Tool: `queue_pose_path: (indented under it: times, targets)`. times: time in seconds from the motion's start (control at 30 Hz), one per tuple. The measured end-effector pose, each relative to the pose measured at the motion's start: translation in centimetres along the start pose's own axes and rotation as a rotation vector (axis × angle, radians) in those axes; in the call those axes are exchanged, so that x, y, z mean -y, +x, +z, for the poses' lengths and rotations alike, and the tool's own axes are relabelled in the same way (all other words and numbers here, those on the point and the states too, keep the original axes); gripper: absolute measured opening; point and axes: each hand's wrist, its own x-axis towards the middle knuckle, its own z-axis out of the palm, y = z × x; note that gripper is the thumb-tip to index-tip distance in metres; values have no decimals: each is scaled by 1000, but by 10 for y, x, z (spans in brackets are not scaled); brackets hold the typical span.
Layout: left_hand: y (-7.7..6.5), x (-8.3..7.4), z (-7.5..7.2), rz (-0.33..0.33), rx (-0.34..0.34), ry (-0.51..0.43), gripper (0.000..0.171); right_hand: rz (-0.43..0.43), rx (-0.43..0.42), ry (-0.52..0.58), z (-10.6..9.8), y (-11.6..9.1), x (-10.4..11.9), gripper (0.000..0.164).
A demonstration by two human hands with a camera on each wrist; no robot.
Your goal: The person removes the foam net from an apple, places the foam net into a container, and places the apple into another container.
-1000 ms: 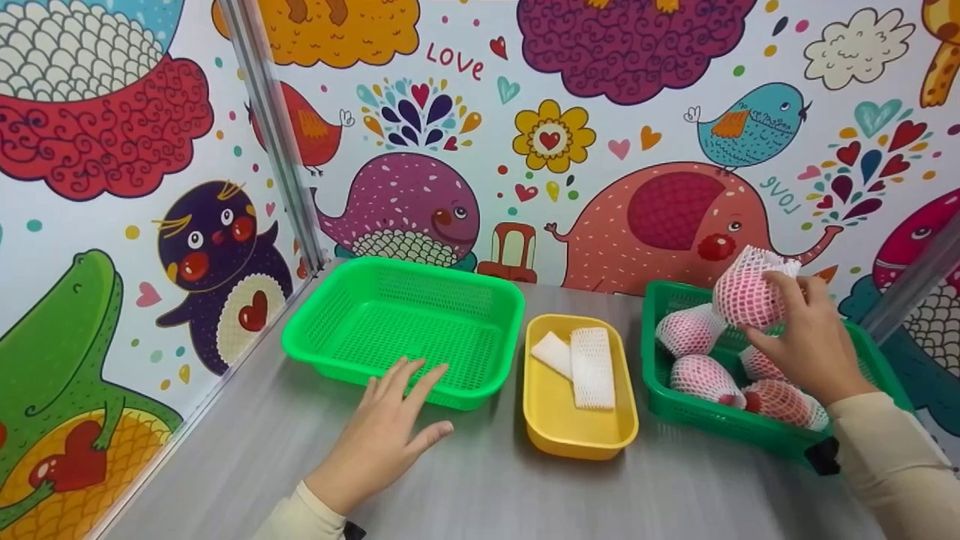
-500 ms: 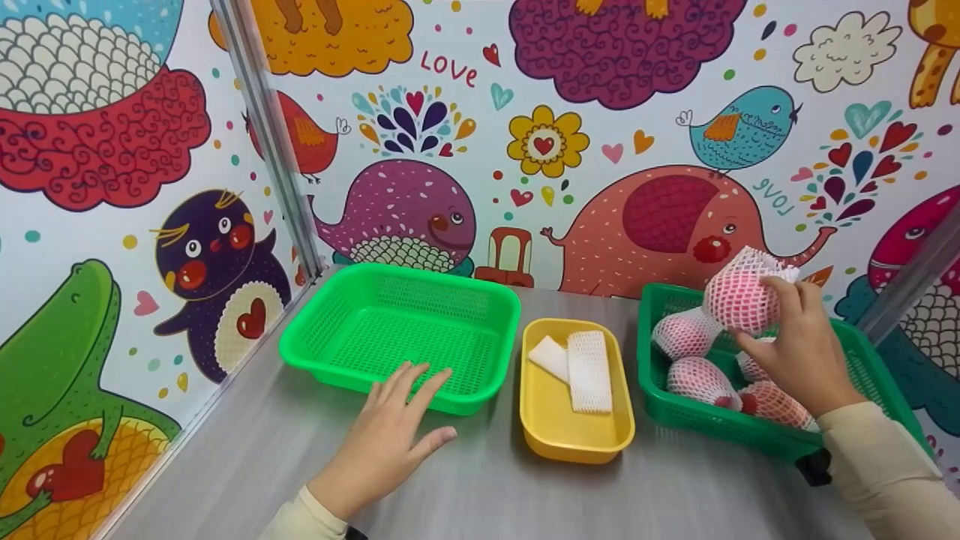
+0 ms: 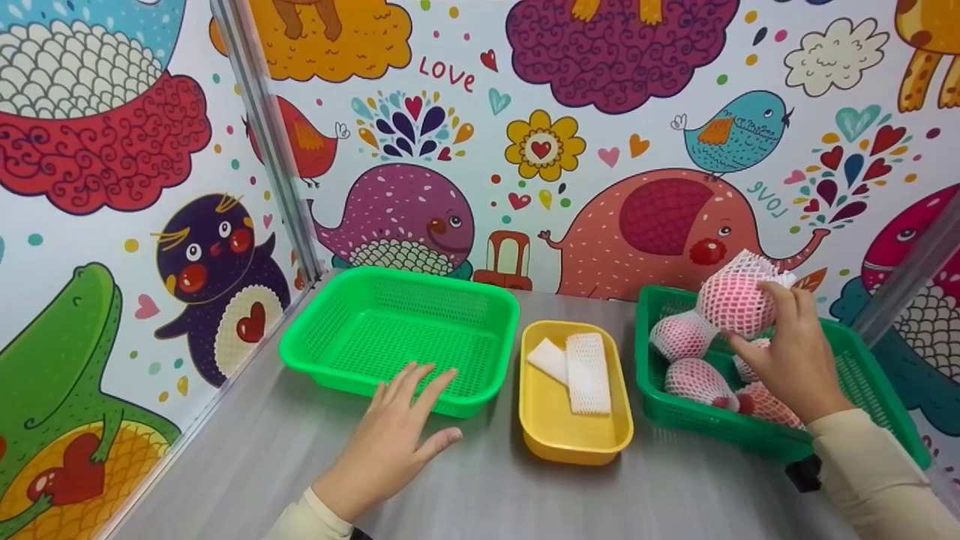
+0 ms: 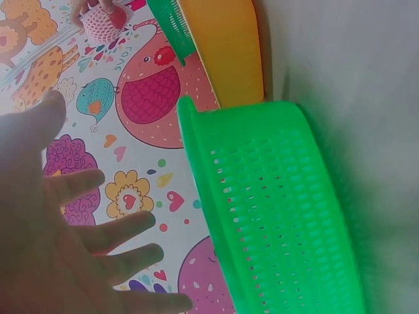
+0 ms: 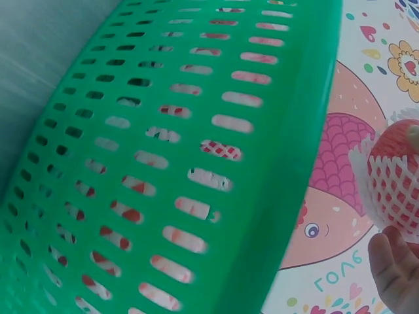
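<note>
My right hand [image 3: 799,367] grips a round pinkish-red fruit [image 3: 739,304] wrapped in a white foam net, raised over the dark green basket [image 3: 697,414]. In the right wrist view the fruit [image 5: 396,176] shows bare red skin above its net, with fingertips against it. Several more netted fruits [image 3: 697,381] lie inside that basket. On the left, my left hand [image 3: 390,442] hovers palm down with spread fingers by the front rim of a bright green basket [image 3: 405,330], holding nothing. The left wrist view shows the hand [image 4: 72,255] beside that basket's perforated wall [image 4: 275,196].
Between the two baskets stands a yellow tray [image 3: 566,435] holding white foam nets [image 3: 589,373], one laid partly over another. All three containers sit on a grey table [image 3: 510,495]. Walls with cartoon animals [image 3: 540,146] close off the back and left side.
The head view has shifted slightly. Relative to the baskets, both hands stay nearly where they were, and the right hand keeps its grip on the netted fruit.
</note>
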Motion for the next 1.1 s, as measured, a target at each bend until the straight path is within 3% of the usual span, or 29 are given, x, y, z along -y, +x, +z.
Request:
queue_pose_path:
  times: [0.17,0.6,0.87,1.1]
  targets:
    - [2,-2,-2,-7,25,-2,77,11,-43,26,3,-1,4,89]
    - [5,-6,0,17,-4,-4,74,-17,-124,107,14,-7,16,85]
    - [6,-7,3,9,8,-19,75,106,-141,225,16,-14,24,84]
    - [8,-10,5,11,2,-11,74,242,-155,429,16,-23,38,82]
